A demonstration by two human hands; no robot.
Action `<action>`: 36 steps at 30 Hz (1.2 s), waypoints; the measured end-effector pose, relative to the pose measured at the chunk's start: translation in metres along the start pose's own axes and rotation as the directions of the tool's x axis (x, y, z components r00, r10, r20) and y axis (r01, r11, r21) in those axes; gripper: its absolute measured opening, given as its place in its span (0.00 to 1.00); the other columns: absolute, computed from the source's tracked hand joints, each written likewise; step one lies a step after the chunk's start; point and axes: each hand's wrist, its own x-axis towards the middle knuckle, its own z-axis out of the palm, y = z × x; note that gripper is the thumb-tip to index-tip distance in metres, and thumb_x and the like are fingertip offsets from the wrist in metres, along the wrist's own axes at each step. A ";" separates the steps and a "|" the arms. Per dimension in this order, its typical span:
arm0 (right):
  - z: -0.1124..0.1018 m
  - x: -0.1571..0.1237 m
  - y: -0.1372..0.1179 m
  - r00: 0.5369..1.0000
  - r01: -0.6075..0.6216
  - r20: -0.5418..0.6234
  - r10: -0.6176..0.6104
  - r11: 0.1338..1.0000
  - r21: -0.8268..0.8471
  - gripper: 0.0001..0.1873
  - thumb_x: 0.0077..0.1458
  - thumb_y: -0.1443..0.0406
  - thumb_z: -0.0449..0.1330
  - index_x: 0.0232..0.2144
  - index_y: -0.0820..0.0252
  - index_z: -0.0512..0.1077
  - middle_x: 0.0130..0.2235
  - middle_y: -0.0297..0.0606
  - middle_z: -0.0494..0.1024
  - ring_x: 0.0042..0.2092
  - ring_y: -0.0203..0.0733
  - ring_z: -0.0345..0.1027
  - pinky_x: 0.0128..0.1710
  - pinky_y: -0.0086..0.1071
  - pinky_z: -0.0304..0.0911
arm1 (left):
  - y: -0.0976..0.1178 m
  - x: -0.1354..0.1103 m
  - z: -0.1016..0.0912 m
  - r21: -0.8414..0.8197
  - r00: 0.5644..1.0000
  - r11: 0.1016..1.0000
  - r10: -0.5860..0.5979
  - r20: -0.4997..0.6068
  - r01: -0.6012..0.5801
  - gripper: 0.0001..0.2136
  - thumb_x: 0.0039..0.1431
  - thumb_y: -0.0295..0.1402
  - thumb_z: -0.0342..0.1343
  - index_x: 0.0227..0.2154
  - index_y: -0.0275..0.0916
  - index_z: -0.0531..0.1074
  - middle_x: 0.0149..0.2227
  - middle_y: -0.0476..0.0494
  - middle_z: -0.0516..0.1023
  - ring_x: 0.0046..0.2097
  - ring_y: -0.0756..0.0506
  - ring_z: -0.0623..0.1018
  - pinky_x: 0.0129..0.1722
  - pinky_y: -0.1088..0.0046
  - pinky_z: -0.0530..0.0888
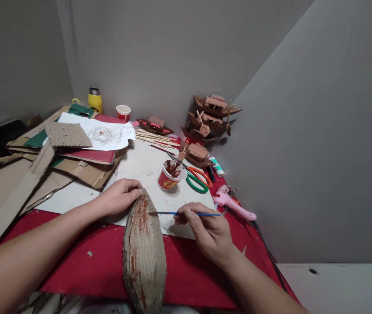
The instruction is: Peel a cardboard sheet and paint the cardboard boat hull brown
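Note:
A boat-shaped piece of corrugated cardboard (146, 257) lies lengthwise before me, its ridges streaked with reddish-brown paint, mostly at the far end. My left hand (122, 196) grips its far tip between thumb and fingers. In my right hand (207, 231) is a thin blue paintbrush (210, 214), pinched like a pen, with its tip touching the cardboard's upper right part. Beyond the cardboard stands a red-and-white paper cup (168, 179) with brown paint inside and smeared on its inner wall.
Orange- and green-handled scissors (197, 187) and a pink glue gun (234, 203) lie to the right. Brown model boats (216, 104) are stacked at the back near thin wooden sticks (156, 137). Cardboard sheets (87, 170), papers and a yellow bottle (94, 102) occupy the left.

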 end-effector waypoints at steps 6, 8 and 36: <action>-0.002 0.001 -0.002 0.998 -0.010 0.062 0.010 1.000 -0.005 0.13 0.64 0.64 0.50 0.33 0.59 0.72 0.27 0.37 0.76 0.28 0.38 0.72 0.29 0.30 0.68 | 0.000 0.000 0.000 -0.010 1.000 1.000 -0.003 0.008 0.003 0.14 0.57 0.38 0.46 0.30 0.34 0.73 0.29 0.47 0.75 0.33 0.45 0.72 0.35 0.71 0.69; -0.003 0.001 -0.004 0.996 -0.025 0.082 0.023 1.000 0.018 0.14 0.64 0.64 0.50 0.31 0.59 0.72 0.26 0.37 0.75 0.27 0.38 0.72 0.29 0.30 0.68 | -0.001 0.000 0.000 -0.014 1.000 1.000 -0.001 0.012 0.001 0.14 0.57 0.38 0.46 0.31 0.34 0.74 0.29 0.47 0.75 0.33 0.45 0.72 0.35 0.71 0.69; 0.001 -0.002 -0.001 0.993 -0.112 0.052 0.106 0.984 0.141 0.13 0.64 0.63 0.51 0.32 0.60 0.73 0.28 0.38 0.76 0.28 0.38 0.73 0.28 0.29 0.70 | -0.001 0.000 0.000 -0.009 1.000 1.000 0.003 -0.004 -0.003 0.14 0.57 0.39 0.46 0.29 0.36 0.73 0.28 0.48 0.73 0.33 0.46 0.71 0.34 0.72 0.68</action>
